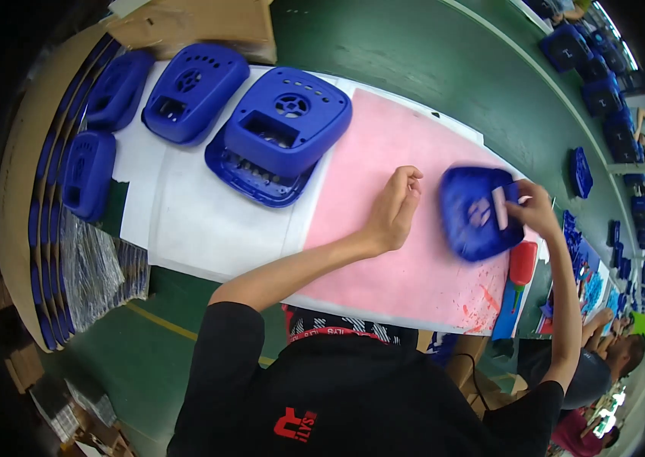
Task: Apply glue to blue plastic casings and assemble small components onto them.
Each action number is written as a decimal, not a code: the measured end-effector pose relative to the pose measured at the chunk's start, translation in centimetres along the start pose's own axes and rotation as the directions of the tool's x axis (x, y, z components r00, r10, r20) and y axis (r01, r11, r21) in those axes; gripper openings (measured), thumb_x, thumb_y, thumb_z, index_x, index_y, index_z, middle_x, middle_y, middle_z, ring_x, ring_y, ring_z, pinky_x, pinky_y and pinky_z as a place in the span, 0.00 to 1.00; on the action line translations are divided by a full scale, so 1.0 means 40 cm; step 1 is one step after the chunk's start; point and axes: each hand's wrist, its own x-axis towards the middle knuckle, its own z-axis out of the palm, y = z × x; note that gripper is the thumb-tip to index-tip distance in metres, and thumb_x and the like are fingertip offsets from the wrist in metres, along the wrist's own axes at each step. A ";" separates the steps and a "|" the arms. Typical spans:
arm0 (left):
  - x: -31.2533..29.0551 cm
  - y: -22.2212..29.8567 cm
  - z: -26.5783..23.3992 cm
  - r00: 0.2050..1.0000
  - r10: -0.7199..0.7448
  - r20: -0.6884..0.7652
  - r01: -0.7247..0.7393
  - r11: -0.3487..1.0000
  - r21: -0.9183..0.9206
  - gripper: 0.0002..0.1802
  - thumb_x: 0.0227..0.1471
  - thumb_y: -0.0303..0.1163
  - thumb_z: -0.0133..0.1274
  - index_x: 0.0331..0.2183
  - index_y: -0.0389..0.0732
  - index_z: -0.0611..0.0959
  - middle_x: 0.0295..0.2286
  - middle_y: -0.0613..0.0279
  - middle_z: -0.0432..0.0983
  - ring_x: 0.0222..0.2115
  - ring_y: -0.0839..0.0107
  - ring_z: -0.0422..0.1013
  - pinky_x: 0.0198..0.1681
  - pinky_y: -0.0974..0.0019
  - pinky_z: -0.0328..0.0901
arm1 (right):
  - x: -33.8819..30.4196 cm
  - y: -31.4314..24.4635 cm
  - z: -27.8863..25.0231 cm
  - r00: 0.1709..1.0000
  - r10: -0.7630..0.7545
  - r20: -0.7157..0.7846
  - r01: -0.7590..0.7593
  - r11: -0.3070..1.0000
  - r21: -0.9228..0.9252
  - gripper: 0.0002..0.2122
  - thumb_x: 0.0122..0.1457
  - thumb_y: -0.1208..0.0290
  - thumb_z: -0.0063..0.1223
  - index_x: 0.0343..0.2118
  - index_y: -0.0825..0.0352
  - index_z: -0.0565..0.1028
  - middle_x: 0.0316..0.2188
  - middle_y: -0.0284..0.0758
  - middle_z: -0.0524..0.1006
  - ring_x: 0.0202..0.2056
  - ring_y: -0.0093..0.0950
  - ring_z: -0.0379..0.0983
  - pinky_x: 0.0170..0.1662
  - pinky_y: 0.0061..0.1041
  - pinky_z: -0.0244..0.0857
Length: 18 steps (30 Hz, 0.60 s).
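My right hand grips the right edge of a blue plastic housing shell, which is smeared by motion. The shell is over the right part of a pink sheet, and a pale rectangular opening shows beside my fingers. My left hand is above the middle of the sheet, apart from the shell. Its fingers are loosely curled together and nothing shows in them. Beyond it to the left, a blue housing with a round grille rests partly on another blue shell.
Further blue housings stand at the left, near a cardboard box and stacked trays. By the right edge lies a red-handled screwdriver beside a blue strip. Co-workers sit at the right along the green bench.
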 end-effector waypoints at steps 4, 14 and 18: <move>0.022 -0.003 0.044 0.989 0.133 0.059 -0.138 0.987 0.079 0.15 0.59 0.33 0.38 0.44 0.35 0.70 0.30 0.54 0.68 0.27 0.64 0.66 0.34 0.61 0.63 | 0.050 0.216 -0.073 0.787 0.607 -0.111 -0.362 0.599 0.714 0.15 0.55 0.68 0.60 0.42 0.72 0.75 0.33 0.38 0.80 0.32 0.26 0.77 0.33 0.25 0.72; 0.014 -0.029 -0.004 0.959 0.074 0.273 -0.119 0.981 0.155 0.05 0.48 0.22 0.47 0.31 0.37 0.75 0.24 0.51 0.73 0.24 0.60 0.70 0.28 0.57 0.62 | 0.080 -0.768 0.327 0.703 -0.681 -0.205 0.670 0.731 -0.132 0.34 0.41 0.54 0.68 0.48 0.73 0.71 0.37 0.43 0.72 0.43 0.40 0.68 0.46 0.40 0.61; 0.033 -0.001 0.037 0.978 0.072 0.198 -0.116 0.968 0.223 0.04 0.45 0.20 0.46 0.28 0.36 0.75 0.20 0.50 0.71 0.20 0.57 0.69 0.25 0.57 0.62 | 0.102 -0.889 0.507 0.774 -0.578 -0.257 0.402 0.763 -0.506 0.35 0.45 0.61 0.62 0.55 0.76 0.66 0.36 0.43 0.71 0.40 0.35 0.68 0.45 0.43 0.59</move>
